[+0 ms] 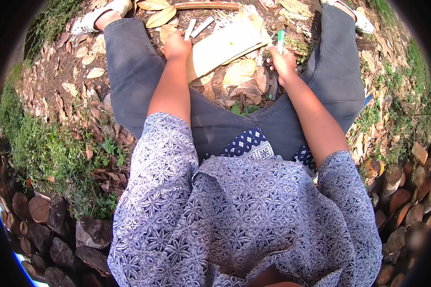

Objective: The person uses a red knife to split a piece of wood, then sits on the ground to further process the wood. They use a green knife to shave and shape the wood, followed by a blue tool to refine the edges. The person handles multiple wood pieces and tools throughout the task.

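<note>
My left hand point(177, 46) is closed beside the left edge of a pale wooden board point(220, 50). A short whitish stick point(190, 28) juts up from its fingers. A second whitish stick point(203, 27) lies just to the right, by the board's far left corner. My right hand point(283, 64) is closed round a slim green-and-white tool point(280, 39), which points away from me at the board's right end. The tool's lower part is hidden in the fingers. Below that hand a dark object with a green tip point(272, 95) rests near my trousers.
Dry leaves point(239, 71) cover the soil between my spread legs. A wooden strip point(208, 5) lies beyond the board. Green plants point(48, 148) grow at the left, and stacked cut logs point(62, 251) stand at both lower sides.
</note>
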A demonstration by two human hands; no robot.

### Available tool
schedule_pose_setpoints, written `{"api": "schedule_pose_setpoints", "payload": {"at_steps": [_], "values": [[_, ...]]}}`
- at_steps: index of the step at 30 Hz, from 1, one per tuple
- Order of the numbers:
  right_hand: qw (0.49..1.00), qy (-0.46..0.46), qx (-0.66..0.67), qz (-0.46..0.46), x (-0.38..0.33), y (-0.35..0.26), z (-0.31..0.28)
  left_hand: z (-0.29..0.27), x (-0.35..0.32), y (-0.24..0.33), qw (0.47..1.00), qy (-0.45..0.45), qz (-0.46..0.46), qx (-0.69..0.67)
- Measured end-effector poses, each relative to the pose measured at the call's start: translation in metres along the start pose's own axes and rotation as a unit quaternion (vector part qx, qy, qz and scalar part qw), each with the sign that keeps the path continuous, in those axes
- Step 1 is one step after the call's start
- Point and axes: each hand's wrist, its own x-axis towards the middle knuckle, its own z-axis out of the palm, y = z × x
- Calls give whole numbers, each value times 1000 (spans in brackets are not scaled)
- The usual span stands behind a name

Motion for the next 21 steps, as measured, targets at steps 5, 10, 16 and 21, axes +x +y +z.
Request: {"api": "schedule_pose_setpoints", "payload": {"at_steps": [5,10,16,21], "values": [[1000,0,23,-3,2,-1,2,-8,-7,10,999,-1,-31,-20],[1000,0,5,-4,-3,-1,0,-11,-12,25,996,37,51,-67],[1000,-6,25,-15,6,7,-14,1,-33,94,960,9,280,-12],[1000,11,16,-18,0,-1,-22,3,-51,104,972,34,230,22]]}}
